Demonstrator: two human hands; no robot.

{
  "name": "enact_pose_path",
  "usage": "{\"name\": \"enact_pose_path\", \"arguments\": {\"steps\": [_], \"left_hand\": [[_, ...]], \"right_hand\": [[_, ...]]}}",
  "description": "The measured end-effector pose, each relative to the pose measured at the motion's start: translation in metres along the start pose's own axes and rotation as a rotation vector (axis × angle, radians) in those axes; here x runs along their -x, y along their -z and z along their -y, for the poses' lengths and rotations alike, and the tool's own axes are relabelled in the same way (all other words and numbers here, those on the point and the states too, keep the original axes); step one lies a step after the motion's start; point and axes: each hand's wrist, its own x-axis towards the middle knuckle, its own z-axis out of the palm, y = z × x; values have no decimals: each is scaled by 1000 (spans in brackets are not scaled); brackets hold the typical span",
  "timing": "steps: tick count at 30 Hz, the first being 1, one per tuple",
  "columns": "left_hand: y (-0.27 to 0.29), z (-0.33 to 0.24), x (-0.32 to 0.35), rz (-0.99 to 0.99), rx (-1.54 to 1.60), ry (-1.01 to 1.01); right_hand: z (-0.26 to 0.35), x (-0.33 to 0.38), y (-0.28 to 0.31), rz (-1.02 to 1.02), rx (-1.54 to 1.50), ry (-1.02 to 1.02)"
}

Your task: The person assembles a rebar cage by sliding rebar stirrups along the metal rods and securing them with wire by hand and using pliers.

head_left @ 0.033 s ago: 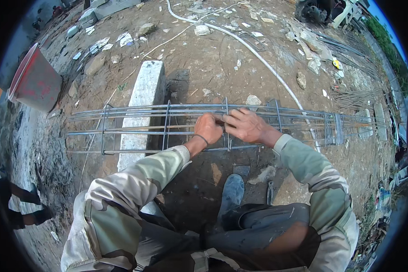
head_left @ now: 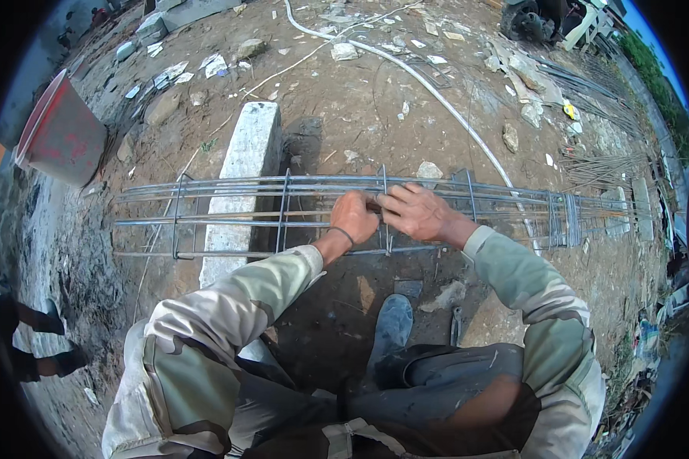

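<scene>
A long rebar cage (head_left: 321,224) of steel bars and square stirrups lies crosswise in front of me. Its left part passes over a pale concrete post (head_left: 246,141). My left hand (head_left: 354,218) is closed at the cage's middle, against one stirrup (head_left: 384,180). Just right of it, my right hand (head_left: 417,212) is closed too, with thumb and fingertips brought up to the left hand. Whatever the fingertips pinch is too small or hidden to make out. Coiled or bundled wire (head_left: 565,218) surrounds the bars near the cage's right end.
A dirty reddish bucket (head_left: 65,138) stands at far left, and another person's feet (head_left: 61,359) show below it. A pale hose (head_left: 452,111) curves over the dirt beyond the cage. Near my boot (head_left: 393,325) lies a metal hand tool (head_left: 455,327). Steel rods (head_left: 601,164) lie at right.
Both hands keep almost the same place and grip on the cage. The other person's feet at the far left have shifted slightly.
</scene>
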Motion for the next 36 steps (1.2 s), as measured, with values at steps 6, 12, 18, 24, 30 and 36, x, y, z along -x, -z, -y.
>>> {"name": "enact_pose_path", "arguments": {"steps": [6,12,18,24,30,36], "left_hand": [[-4,3,-5,-37,64,92],[-7,9,-1,-19,6,100],[-15,-14,40,-304,6,-108],[-43,-39,60,-585,357,611],[-44,-23,36,-326,1096,908],[-55,-18,26,-306,1354,816]], "right_hand": [[-7,-11,5,194,60,209],[-8,-20,8,336,53,121],[-11,-34,-6,390,-287,-234],[-22,-60,-6,648,-421,-475],[-22,-66,-2,721,-745,-1095],[-13,-42,-22,392,-1290,-1583]]}}
